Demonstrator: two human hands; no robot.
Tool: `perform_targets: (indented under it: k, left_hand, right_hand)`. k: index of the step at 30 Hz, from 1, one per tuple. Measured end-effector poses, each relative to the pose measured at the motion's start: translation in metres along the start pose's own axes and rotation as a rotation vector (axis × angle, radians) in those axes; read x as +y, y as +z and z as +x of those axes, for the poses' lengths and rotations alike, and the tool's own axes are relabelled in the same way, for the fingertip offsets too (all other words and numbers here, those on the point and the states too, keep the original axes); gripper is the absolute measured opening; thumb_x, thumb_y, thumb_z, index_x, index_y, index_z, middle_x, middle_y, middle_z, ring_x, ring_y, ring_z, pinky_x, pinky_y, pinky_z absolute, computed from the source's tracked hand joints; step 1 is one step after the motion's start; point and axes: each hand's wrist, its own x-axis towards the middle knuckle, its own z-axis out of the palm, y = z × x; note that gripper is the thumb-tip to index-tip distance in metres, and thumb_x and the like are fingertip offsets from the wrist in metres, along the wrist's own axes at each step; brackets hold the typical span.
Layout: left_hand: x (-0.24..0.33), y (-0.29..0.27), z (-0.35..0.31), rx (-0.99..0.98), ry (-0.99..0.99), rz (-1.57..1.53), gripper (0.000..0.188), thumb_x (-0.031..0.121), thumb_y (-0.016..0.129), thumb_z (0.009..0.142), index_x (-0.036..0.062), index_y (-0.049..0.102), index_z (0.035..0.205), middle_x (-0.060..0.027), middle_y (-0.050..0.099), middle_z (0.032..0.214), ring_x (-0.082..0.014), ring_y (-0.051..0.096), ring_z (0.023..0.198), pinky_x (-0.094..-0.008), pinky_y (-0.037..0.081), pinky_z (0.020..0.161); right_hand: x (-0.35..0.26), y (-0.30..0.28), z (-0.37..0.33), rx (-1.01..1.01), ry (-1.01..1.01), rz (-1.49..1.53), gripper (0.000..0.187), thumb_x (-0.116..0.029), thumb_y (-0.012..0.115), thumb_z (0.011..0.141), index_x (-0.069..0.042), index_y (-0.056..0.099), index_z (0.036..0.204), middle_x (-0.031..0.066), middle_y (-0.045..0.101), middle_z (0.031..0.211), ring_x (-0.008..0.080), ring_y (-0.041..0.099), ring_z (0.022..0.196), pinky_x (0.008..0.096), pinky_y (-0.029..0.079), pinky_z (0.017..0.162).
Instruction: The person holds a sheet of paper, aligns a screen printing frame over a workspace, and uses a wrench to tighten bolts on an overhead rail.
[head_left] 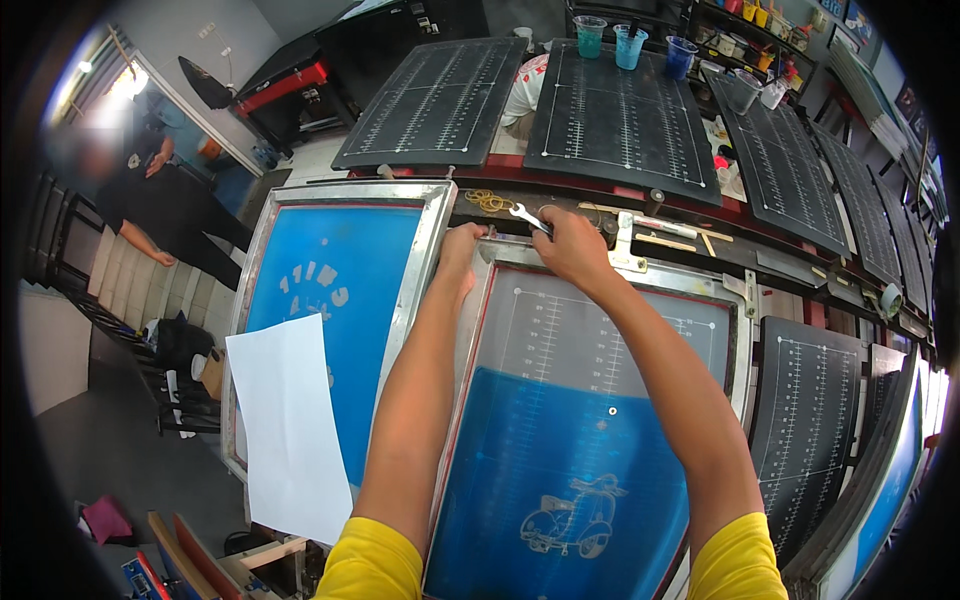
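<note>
My right hand (576, 245) is closed around an open-ended wrench (528, 216), whose jaw points up and left, just above the far edge of a screen printing frame (481, 340). My left hand (461, 250) is closed at that frame's far left corner, its fingertips pinched by a small metal part; what they hold is too small to make out. The frame's mesh is blue in its near half with a pale scooter picture (570, 518), and see-through in its far half. A small round washer-like piece (613, 411) lies on the mesh. Beneath the frame shows a black ruled board.
Left of my arms lies a second blue screen frame (436, 215) with a white paper sheet (290, 430) on it. Black ruled boards (620, 120) stand beyond a rail holding rubber bands (488, 201), a marker (664, 228) and clamps. Ink cups (629, 48) sit farther back. A person (165, 200) stands at left.
</note>
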Motion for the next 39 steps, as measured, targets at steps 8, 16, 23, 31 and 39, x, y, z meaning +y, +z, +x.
perform_targets:
  k: [8, 16, 23, 31, 39]
  left_hand:
    - [-0.003, -0.005, 0.002, -0.035, 0.091, 0.077, 0.020, 0.010, 0.054, 0.084, -0.0007, 0.070, 0.090, -0.0113, 0.068, 0.090, -0.0210, 0.063, 0.086, -0.0340, 0.048, 0.081]
    - [0.003, 0.001, -0.007, -0.062, 0.125, 0.102, 0.028, 0.009, 0.050, 0.084, -0.0037, 0.073, 0.093, -0.0139, 0.071, 0.098, -0.0217, 0.065, 0.091, -0.0343, 0.048, 0.083]
    - [0.007, 0.006, -0.018, -0.022, 0.175, 0.122, 0.024, 0.006, 0.055, 0.079, -0.0054, 0.073, 0.091, -0.0152, 0.071, 0.098, -0.0230, 0.064, 0.094, -0.0353, 0.046, 0.087]
    - [-0.006, -0.002, -0.004, -0.040, 0.212, 0.104, 0.023, 0.003, 0.050, 0.080, -0.0042, 0.069, 0.091, -0.0146, 0.069, 0.093, -0.0230, 0.063, 0.091, -0.0343, 0.046, 0.087]
    - [-0.014, -0.003, 0.003, 0.027, 0.326, 0.354, 0.027, 0.011, 0.052, 0.087, -0.0064, 0.068, 0.098, -0.0179, 0.070, 0.099, -0.0264, 0.064, 0.093, -0.0369, 0.047, 0.086]
  right_hand:
    - [-0.015, 0.049, 0.024, -0.062, -0.070, -0.111, 0.029, -0.022, 0.057, 0.084, -0.007, 0.073, 0.103, 0.0189, 0.072, 0.095, 0.0377, 0.069, 0.092, 0.0469, 0.054, 0.084]
    - [-0.028, 0.056, 0.033, -0.168, 0.084, -0.198, 0.031, -0.025, 0.056, 0.085, -0.012, 0.074, 0.106, 0.0179, 0.072, 0.101, 0.0346, 0.069, 0.098, 0.0445, 0.054, 0.087]
    - [-0.024, 0.053, 0.043, -0.236, 0.204, -0.102, 0.034, -0.026, 0.055, 0.084, -0.017, 0.074, 0.111, 0.0153, 0.071, 0.111, 0.0322, 0.067, 0.106, 0.0427, 0.051, 0.092]
    - [-0.022, 0.055, 0.039, -0.260, 0.169, -0.085, 0.034, -0.025, 0.055, 0.084, -0.019, 0.074, 0.111, 0.0139, 0.072, 0.107, 0.0320, 0.068, 0.104, 0.0425, 0.051, 0.090]
    - [-0.012, 0.064, 0.036, -0.125, 0.123, -0.094, 0.036, -0.026, 0.054, 0.086, -0.019, 0.072, 0.116, 0.0156, 0.072, 0.103, 0.0338, 0.068, 0.101, 0.0432, 0.052, 0.089]
